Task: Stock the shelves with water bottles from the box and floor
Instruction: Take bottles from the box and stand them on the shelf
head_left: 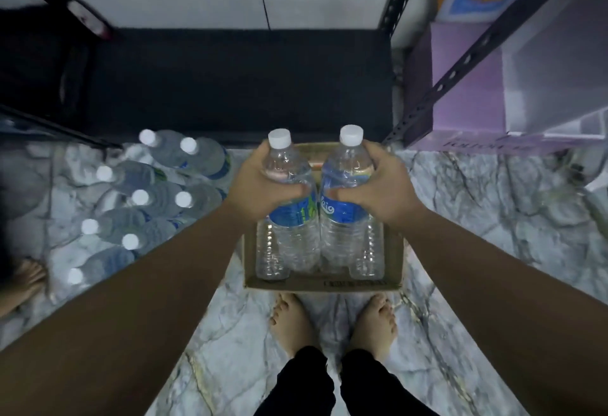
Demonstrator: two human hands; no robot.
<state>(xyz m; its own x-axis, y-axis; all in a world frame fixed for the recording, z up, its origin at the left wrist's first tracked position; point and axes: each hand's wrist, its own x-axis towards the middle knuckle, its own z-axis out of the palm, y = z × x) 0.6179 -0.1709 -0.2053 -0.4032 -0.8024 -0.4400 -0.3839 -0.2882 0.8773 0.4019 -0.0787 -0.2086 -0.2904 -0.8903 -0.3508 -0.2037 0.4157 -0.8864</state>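
Dim bluish light, blurred soft focus, wide-angle bending at edges, dark shelf [230, 86] recess

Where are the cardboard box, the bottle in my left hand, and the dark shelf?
cardboard box [324, 284]: head view, near wall.
left-hand bottle [296, 244]: head view, clear lower body.
dark shelf [230, 86]: head view, bare top surface.

The left hand [260, 182] grips one water bottle [291, 205], the right hand [381, 185] another [345, 198], upright and side by side above the cardboard box [324, 284]. Left of the fingers [345, 197], more bottles [148, 198] stand on the floor [493, 234].
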